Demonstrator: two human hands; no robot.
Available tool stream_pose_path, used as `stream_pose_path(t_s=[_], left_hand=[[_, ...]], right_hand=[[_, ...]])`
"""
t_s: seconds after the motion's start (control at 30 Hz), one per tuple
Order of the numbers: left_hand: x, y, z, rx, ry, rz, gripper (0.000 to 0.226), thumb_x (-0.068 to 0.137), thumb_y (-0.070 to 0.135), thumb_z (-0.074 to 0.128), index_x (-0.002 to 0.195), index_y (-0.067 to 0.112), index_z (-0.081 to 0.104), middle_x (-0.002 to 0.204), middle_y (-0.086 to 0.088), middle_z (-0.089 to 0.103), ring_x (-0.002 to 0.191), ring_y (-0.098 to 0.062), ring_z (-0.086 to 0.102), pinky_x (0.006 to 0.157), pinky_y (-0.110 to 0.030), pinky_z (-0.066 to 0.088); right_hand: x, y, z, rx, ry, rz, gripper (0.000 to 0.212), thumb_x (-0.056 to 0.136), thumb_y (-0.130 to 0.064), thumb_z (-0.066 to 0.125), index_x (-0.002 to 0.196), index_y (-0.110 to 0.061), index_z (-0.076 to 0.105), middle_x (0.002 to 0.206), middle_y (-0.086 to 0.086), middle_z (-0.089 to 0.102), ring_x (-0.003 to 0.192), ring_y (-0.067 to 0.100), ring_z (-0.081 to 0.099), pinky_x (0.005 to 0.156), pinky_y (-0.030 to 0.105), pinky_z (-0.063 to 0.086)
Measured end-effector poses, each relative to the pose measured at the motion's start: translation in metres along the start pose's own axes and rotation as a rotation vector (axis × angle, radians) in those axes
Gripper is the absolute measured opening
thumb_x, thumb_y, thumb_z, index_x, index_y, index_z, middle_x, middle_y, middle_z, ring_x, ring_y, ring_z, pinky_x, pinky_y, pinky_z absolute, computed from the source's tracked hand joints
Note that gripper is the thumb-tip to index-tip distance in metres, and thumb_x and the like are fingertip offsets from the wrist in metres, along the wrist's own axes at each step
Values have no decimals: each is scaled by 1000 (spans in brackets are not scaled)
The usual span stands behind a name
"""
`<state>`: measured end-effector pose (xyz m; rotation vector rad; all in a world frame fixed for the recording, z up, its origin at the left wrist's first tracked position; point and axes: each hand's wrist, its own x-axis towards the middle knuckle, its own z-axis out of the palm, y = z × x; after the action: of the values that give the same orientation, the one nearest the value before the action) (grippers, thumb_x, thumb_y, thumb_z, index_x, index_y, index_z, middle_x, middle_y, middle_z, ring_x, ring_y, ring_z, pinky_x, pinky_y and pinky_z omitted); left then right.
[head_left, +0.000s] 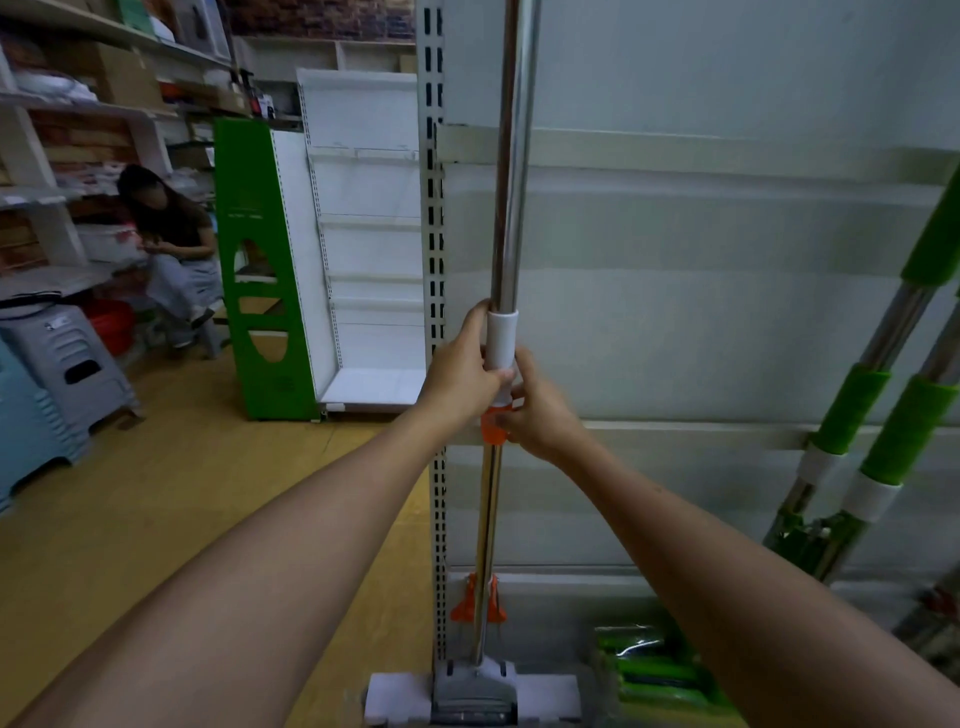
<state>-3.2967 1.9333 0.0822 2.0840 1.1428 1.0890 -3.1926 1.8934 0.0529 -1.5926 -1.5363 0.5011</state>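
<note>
The left hand (465, 371) is clamped round a white sleeve (502, 338) on a steel mop pole (511, 208), fingers curled across its front. Touching it from below and to the right, the right hand (543, 413) grips an orange collar (491, 423) where the sleeve meets the thinner lower tube. Both hands sit at this one joint, left above right, straight ahead at arm's length. The pole's long axis runs nearly vertical, rising out of view above and dropping between the forearms to the floor. It ends there in a white sponge mop head (545, 696), with an orange wringer bracket (470, 605) just above it. Any twist or slide at the joint would probably have to turn about, or run along, that upright axis. Just behind the pole stands a slotted shelf upright (435, 208) and a pale back panel. To the right two green-handled mops (852, 410) lean against the panel, with green packets (649, 670) on the floor near the mop head. Further left is a green-sided display rack (249, 291), its white shelves bare. Beyond it are stacked plastic stools (72, 358) and a red tub (111, 322) whose contents cannot be seen. A closed cardboard box (122, 73) sits on wall shelving, and a seated person (171, 239) is well away.
</note>
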Motion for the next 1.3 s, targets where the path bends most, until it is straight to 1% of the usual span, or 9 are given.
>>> stream_pose_path(t_s=[0.13, 0.37, 0.5, 0.57, 0.67, 0.77, 0.93, 1.1, 1.3], left_hand=[[-3, -4, 1, -29, -19, -22, 73, 85, 20, 67, 144, 28, 26, 118, -2, 58, 98, -15, 56, 70, -19, 42], [-10, -8, 8, 26, 6, -22, 57, 84, 20, 68, 135, 17, 42, 130, -5, 56, 113, -23, 58, 84, -29, 45], [-15, -13, 8, -18, -31, -52, 62, 86, 23, 65, 140, 21, 35, 134, -3, 53, 114, -17, 55, 77, -19, 43], [-23, -19, 10, -73, -75, -95, 66, 86, 24, 65, 143, 23, 31, 135, 0, 51, 110, -9, 53, 66, -8, 42], [-37, -30, 15, -119, -142, -139, 74, 84, 25, 68, 146, 22, 26, 137, -3, 50, 120, -17, 52, 83, -19, 46], [-51, -35, 17, -139, -227, -183, 78, 84, 26, 68, 147, 23, 22, 138, -7, 50, 125, -22, 49, 103, -43, 43], [-66, -32, 24, -13, -284, -152, 82, 86, 26, 65, 149, 25, 11, 147, -7, 38, 135, -25, 38, 107, -42, 35], [-85, -18, 28, 167, -128, -123, 85, 90, 24, 61, 150, 19, 0, 152, -12, 26, 138, -29, 28, 106, -41, 33], [-105, 9, 39, 126, 59, 354, 55, 92, 11, 53, 143, 15, 34, 141, -9, 45, 129, -24, 41, 104, -28, 32]], right_hand=[[-4, 4, 3, 14, 30, -14, 74, 86, -8, 63, 145, -29, 23, 97, -2, 55, 89, 24, 65, 75, 42, 57], [-5, 15, 7, 57, 56, -31, 69, 86, -10, 64, 143, -26, 29, 112, 3, 60, 90, 21, 66, 78, 44, 58], [-10, 23, 11, 99, 89, -11, 66, 86, -12, 65, 142, -25, 33, 115, 0, 60, 87, 4, 56, 60, 8, 48], [-16, 30, 15, 123, 77, 21, 72, 85, -10, 67, 144, -26, 31, 117, 1, 62, 93, 6, 58, 62, 3, 45], [-28, 40, 19, 199, 26, 83, 78, 85, -6, 66, 148, -24, 24, 131, 7, 57, 114, 16, 56, 93, 29, 51], [-38, 46, 17, 173, 12, 121, 79, 85, -9, 67, 149, -23, 23, 137, 9, 52, 122, 22, 52, 100, 45, 46], [-55, 51, 6, 88, 19, 219, 75, 85, -16, 68, 147, -25, 27, 138, 10, 49, 119, 24, 53, 98, 42, 48], [-87, 66, -10, -133, -40, 283, 67, 86, -18, 68, 144, -23, 35, 135, 9, 53, 117, 22, 55, 95, 31, 46], [-150, 89, -53, -206, 44, 427, 67, 84, -25, 70, 143, -21, 38, 132, 10, 56, 114, 25, 58, 98, 38, 47]])
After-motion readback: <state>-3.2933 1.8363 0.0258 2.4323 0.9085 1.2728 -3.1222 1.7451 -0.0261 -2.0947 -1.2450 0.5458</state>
